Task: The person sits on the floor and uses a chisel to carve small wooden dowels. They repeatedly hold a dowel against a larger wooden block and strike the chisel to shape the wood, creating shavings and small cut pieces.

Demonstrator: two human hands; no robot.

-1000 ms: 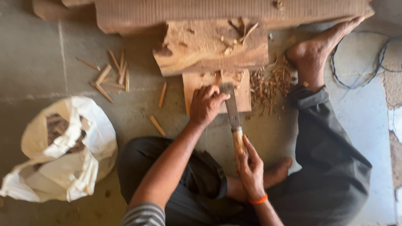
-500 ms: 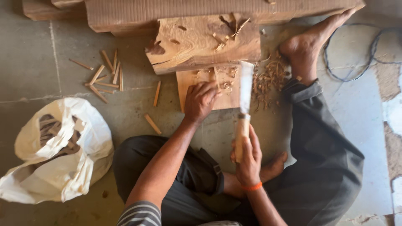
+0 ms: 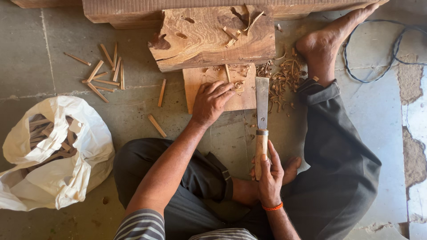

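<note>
Right hand [image 3: 268,176] around chisel [image 3: 261,120] handle

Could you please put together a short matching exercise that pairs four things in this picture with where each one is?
Things:
1. chisel
2. white bag
3. flat wooden board
4. dark cable

Places:
A. under the left hand
B. on the floor beyond the outstretched foot, near the picture's top right
C. on the floor at the picture's left, holding wood sticks
D. held by its wooden handle in the right hand, blade pointing toward the board

Pairs: 1-D, 2-C, 3-A, 4-B
</note>
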